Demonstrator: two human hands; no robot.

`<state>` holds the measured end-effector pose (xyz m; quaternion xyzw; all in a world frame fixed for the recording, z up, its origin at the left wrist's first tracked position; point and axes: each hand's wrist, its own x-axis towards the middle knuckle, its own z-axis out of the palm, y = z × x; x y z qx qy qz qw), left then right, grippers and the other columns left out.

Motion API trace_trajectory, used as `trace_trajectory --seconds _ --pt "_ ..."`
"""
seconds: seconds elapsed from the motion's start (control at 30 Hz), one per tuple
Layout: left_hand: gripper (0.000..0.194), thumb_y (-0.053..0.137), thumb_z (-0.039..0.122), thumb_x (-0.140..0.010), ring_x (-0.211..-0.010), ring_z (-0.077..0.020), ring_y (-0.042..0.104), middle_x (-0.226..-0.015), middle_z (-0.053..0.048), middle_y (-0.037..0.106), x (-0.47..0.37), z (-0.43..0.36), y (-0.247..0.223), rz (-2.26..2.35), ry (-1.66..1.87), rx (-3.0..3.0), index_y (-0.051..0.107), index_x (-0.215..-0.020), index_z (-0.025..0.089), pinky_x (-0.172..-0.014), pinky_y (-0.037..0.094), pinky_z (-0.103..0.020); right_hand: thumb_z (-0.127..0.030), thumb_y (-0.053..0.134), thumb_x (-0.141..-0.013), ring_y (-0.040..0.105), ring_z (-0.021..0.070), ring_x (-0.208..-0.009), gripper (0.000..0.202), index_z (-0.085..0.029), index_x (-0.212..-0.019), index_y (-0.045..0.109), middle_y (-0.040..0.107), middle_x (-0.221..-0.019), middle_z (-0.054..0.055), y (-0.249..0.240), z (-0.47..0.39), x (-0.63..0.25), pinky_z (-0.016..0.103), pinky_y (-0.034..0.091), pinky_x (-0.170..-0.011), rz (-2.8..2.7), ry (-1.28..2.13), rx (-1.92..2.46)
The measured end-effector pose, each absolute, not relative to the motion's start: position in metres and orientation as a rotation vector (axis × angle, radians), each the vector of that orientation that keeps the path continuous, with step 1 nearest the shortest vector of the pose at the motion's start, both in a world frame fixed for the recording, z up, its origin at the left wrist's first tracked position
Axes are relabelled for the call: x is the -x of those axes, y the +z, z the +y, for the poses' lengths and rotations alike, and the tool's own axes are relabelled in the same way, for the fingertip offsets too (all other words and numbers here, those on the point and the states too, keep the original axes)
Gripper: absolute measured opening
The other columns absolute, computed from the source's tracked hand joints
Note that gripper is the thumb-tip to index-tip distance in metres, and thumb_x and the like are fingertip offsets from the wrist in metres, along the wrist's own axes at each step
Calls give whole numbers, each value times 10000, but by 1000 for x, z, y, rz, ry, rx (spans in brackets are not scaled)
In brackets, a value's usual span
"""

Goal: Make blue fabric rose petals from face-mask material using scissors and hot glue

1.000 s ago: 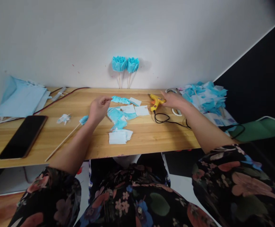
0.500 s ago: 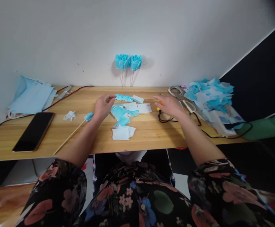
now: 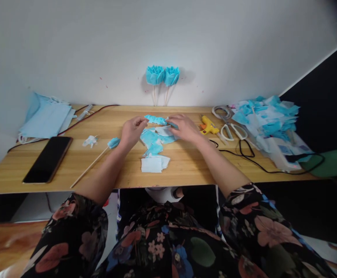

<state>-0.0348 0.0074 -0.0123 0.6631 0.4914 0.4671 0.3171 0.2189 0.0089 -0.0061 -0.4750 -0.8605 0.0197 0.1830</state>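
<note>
My left hand is closed in a pinch at the left end of a pleated blue strip. Whether its fingertips grip the strip or something small, I cannot make out. Over the right side of the cut pieces lies my right hand, fingers stretched out, tips by the strip's right end. Between my hands are blue fabric pieces and a white piece. More white pieces rest nearer the front edge. Beside my left wrist, a wooden stick carries a small blue bud.
Two blue flowers on sticks lean against the wall. At right are a yellow glue gun, white-handled scissors, coiled wire, a black cord and heaped scraps. At left lie face masks and a phone.
My right hand has moved left from over the glue gun to the cut pieces, leaving the glue gun uncovered on the table. The left hand stays pinched near the pleated strip; the view has shifted slightly.
</note>
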Motion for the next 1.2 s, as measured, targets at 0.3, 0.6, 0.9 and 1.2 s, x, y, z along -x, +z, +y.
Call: trace_trajectory --seconds 0.3,0.6,0.9,1.2 --pt "226 590 338 -872 -767 -167 659 -841 -34 752 32 5 -14 1301 1182 -1797 744 -904 175 -704 468 -268 -150 573 -838 583 309 -1170 201 -170 -920 756 714 -1219 135 -10 20 -202 476 429 -1044 -2362 86 1263" --pt "236 584 323 -895 -931 -203 691 -1007 -75 768 30 5 -20 1234 1285 -1947 762 -966 186 -878 508 -336 -406 652 -784 569 145 -676 200 -206 -789 651 656 -705 -20 -6 9 -210 279 437 -668 -1483 700 1212" --pt "258 568 362 -949 -1032 -215 690 -1064 -82 768 23 -6 -12 1104 1253 -1970 761 -980 194 -943 510 -350 -408 673 -773 535 128 -640 202 -209 -788 645 607 -688 -36 -4 6 -205 268 400 -646 -1455 732 1158" --pt "229 643 402 -892 -1021 -226 661 -1021 -82 760 17 -14 0 1038 1187 -1894 744 -870 198 -958 480 -364 -375 655 -786 529 127 -629 172 -213 -739 623 611 -656 -37 4 -4 -195 257 412 -626 -1619 647 1197"
